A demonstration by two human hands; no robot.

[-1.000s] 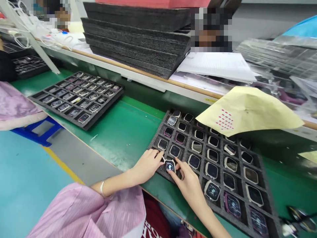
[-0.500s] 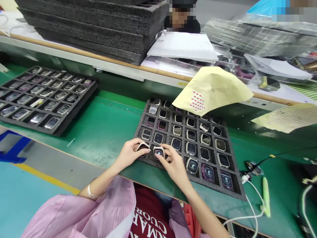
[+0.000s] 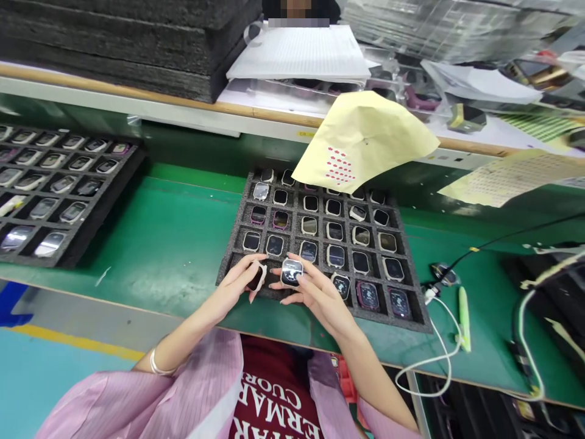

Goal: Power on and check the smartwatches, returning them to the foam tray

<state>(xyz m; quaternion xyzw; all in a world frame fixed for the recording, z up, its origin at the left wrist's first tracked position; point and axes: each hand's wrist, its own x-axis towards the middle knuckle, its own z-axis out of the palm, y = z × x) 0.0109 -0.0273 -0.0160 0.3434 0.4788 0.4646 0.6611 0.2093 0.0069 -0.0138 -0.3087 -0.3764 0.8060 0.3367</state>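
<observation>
Our left hand [image 3: 234, 281] grips a tilted watch [image 3: 258, 278]; just right of it — at the foam tray [image 3: 236, 235]'s near edge — our right hand [image 3: 320, 292] grips a lit watch [image 3: 290, 273].

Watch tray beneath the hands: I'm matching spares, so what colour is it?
The watch tray is dark grey, seen best in the head view.

We get bright, even light, seemingly from above; dimmer under the shelf [image 3: 274, 114]. Glare whitens two screens [image 3: 52, 244] in the left tray [image 3: 106, 207], streaks the watch [image 3: 291, 269]. Wide-angle stretch toward edges; bags [image 3: 457, 27] look smeared. We see pixel blocks up top. Near tray [image 3: 295, 227] reads fairly sharp.
</observation>
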